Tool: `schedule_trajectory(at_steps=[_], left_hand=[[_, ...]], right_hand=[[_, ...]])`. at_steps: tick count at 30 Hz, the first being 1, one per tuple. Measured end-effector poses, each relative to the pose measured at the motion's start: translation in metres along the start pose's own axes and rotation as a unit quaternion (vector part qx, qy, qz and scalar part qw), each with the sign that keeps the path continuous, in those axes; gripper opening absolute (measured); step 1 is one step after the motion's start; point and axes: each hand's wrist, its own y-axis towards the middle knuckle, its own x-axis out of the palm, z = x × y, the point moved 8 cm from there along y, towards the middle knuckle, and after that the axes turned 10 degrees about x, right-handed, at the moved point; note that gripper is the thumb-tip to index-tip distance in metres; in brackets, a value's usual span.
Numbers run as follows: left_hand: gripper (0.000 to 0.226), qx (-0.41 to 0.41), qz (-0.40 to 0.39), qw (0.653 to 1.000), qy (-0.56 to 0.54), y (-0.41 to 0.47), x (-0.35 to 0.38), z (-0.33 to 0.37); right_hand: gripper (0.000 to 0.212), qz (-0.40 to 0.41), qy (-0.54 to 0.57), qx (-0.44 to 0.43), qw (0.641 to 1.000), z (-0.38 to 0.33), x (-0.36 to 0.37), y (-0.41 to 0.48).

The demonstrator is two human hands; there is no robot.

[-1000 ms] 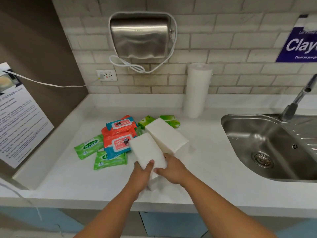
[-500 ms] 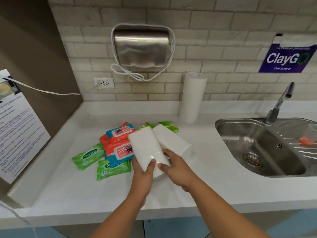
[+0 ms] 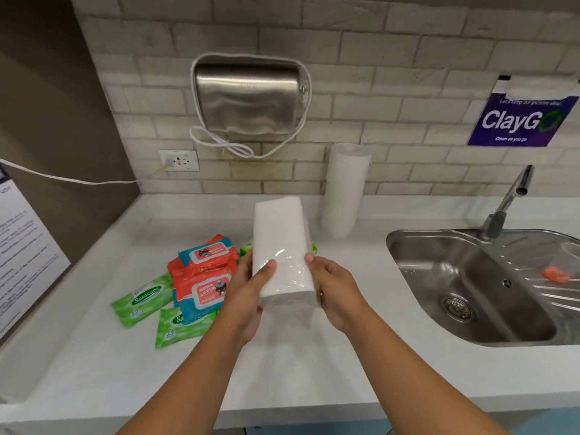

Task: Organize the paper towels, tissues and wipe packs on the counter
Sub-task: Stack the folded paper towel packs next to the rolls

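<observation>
A white tissue pack (image 3: 281, 243) in clear wrap is lifted above the counter, long side pointing away from me. My left hand (image 3: 248, 287) grips its near left side and my right hand (image 3: 334, 288) holds its near right side. A second white pack lies hidden behind it; only a thin edge shows. Red and blue wipe packs (image 3: 204, 271) are piled left of my hands. Green wipe packs (image 3: 142, 298) lie further left and in front, with more green ones (image 3: 246, 248) mostly hidden behind the lifted pack. A white paper towel roll (image 3: 345, 189) stands upright at the wall.
The white counter (image 3: 94, 365) ends at a brown side wall on the left. A steel sink (image 3: 470, 284) with a tap (image 3: 508, 202) sits at the right. A steel dispenser (image 3: 248, 95) and a socket (image 3: 179, 160) are on the tiled wall.
Both hands have raised the tissue pack off the counter and turned it so it points straight away from me. The camera has tilted up.
</observation>
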Motion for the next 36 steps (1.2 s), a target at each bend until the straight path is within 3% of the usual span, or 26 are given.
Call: schedule_trajectory(at_steps=[4,6,8,12,14,17,19,21,24,25,27,31,36], left_hand=[[0.056,-0.031,-0.033,0.997,-0.069,0.004,0.027,-0.004],[0.056,-0.019,-0.038,0.999,-0.029,0.009,0.037,-0.003],[0.054,0.011,-0.042,0.996,0.081,0.016,0.045,0.003],[0.031,0.093,-0.001,0.953,0.287,0.03,0.058,0.022],[0.022,0.097,0.014,0.948,0.304,0.034,0.067,0.023],[0.031,0.047,0.066,0.947,0.31,0.046,0.068,0.015],[0.033,0.009,0.108,0.957,0.269,0.053,0.065,0.014],[0.036,-0.001,0.124,0.974,0.187,0.058,0.068,0.017],[0.053,0.01,0.09,0.983,0.157,0.065,0.084,0.015],[0.06,0.016,0.082,0.982,0.169,0.067,0.086,0.012],[0.062,0.017,0.095,0.981,0.169,0.071,0.084,0.005],[0.044,-0.038,0.138,0.983,0.112,0.068,0.066,-0.012],[0.031,-0.071,0.184,0.977,0.079,0.06,0.063,-0.038]], right_hand=[[0.067,-0.099,-0.013,0.063,0.993,-0.016,-0.002,0.004],[0.062,-0.129,-0.008,0.073,0.989,-0.021,-0.007,0.009],[0.056,-0.156,0.009,0.068,0.985,-0.029,-0.012,0.014],[0.05,-0.127,-0.01,0.03,0.991,-0.048,-0.029,0.029],[0.048,-0.12,-0.048,-0.005,0.992,-0.061,-0.03,0.035],[0.047,-0.124,-0.104,-0.082,0.983,-0.087,-0.026,0.038],[0.057,-0.118,-0.166,-0.122,0.971,-0.1,-0.025,0.043],[0.075,-0.059,-0.281,-0.143,0.947,-0.106,-0.029,0.052],[0.09,0.036,-0.535,-0.183,0.824,-0.108,-0.025,0.052],[0.089,0.029,-0.561,-0.209,0.801,-0.11,-0.018,0.047],[0.081,-0.007,-0.563,-0.25,0.788,-0.114,-0.009,0.041],[0.065,-0.062,-0.377,-0.156,0.911,-0.118,-0.027,0.071],[0.044,-0.146,-0.259,0.09,0.951,-0.067,-0.045,0.103]])
